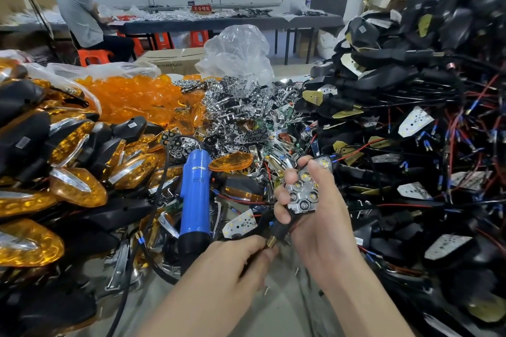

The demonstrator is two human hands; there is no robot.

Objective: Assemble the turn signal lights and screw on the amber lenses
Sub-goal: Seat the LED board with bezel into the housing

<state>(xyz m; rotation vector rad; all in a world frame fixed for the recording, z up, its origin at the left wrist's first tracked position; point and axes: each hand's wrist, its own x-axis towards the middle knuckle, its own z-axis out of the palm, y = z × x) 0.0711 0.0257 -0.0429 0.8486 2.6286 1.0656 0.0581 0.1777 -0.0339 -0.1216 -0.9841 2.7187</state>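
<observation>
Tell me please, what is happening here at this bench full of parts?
A person is putting together one turn signal light. The right hand grips the black unit with its chrome honeycomb reflector showing, and the left hand pinches the brass threaded stem at its end. No amber lens is on it yet. A loose amber plastic lens lies in the pile beside the blue electric screwdriver, which no hand holds.

The reflector I hold shines mirror-bright like chrome, its stem tipped with ridged brass thread. My screwdriver is smooth blue plastic. The amber lenses are glossy, see-through plastic; the housings, satin black. The bag is thin, crinkled clear film.
</observation>
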